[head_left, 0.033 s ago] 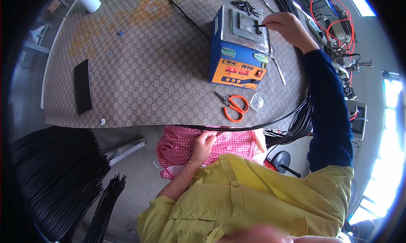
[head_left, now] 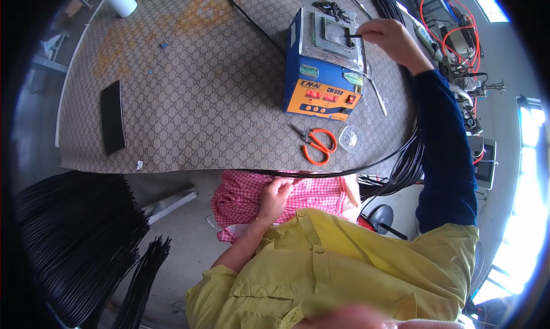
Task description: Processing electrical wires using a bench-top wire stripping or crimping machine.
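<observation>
My right hand [head_left: 392,39] is closed on a thin black cable end [head_left: 354,36], pinched between thumb and fingers. Its tip reaches over the square metal well [head_left: 337,34] on top of a blue solder pot [head_left: 293,65] with an orange front panel and lit red displays. Dark scraps [head_left: 332,10] lie heaped behind the well. My left hand [head_left: 275,198] rests on the pink checked cloth [head_left: 240,200] over my lap, below the table edge. Its fingers are curled together, and whatever they may hold is hidden.
Orange-handled cutters [head_left: 318,145] and a small clear dish [head_left: 350,138] lie before the pot, a pale stick tool [head_left: 378,97] beside it. A black phone-like slab [head_left: 113,117] lies at left. Black cables [head_left: 408,165] loop at the table's right; a large black bundle [head_left: 80,231] hangs lower left.
My right hand has shifted very slightly to the right with the cable end. My left hand has not moved.
</observation>
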A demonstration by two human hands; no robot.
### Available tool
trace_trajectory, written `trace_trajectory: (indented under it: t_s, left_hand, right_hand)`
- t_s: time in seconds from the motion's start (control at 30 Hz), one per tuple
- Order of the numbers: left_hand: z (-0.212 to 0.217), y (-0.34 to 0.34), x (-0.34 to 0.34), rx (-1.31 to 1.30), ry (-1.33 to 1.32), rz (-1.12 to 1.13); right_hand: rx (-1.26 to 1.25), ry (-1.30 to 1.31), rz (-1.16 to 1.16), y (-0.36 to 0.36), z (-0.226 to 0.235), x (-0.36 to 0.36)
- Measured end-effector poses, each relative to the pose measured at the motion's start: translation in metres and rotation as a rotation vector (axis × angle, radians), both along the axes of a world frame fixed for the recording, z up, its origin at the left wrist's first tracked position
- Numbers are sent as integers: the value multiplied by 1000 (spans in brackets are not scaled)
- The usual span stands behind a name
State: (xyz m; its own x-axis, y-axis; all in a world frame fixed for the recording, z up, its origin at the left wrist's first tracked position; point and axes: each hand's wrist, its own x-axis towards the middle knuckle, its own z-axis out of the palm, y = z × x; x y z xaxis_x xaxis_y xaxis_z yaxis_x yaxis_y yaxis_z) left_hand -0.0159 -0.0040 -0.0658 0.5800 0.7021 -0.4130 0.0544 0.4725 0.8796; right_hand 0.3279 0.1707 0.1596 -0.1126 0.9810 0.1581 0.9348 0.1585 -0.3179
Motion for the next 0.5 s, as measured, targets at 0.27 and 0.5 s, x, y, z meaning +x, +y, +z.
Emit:
trace_trajectory:
  t_s: [0.27,0.5]
  left_hand:
    - [6,3,-1,-36,-7,-33]
    - [6,2,0,66,29,-41]
  right_hand:
    - [-222,468,-196,-28,5,-6]
    - [-205,587,-186,-37,6,-10]
